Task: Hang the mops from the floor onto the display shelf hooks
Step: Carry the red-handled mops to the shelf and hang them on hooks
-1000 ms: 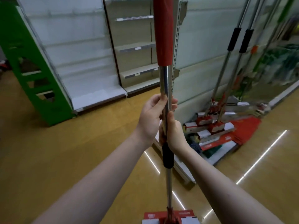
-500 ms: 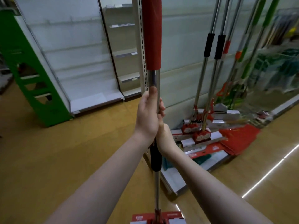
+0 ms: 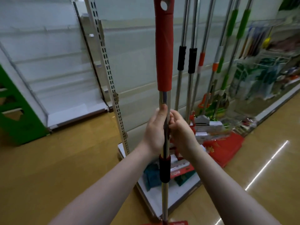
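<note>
Two-handed grip: left hand curls round red-sleeved steel-pole mop, thumb up; right hand curls round it opposite. Mop upright before white display shelf, hang hole topmost, likely readied for hook.

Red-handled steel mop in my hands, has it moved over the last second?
Yes. The red-handled steel mop has shifted right: it was at the white slotted shelf upright and now stands well right of it, nearer the hanging black-gripped mops.
</note>
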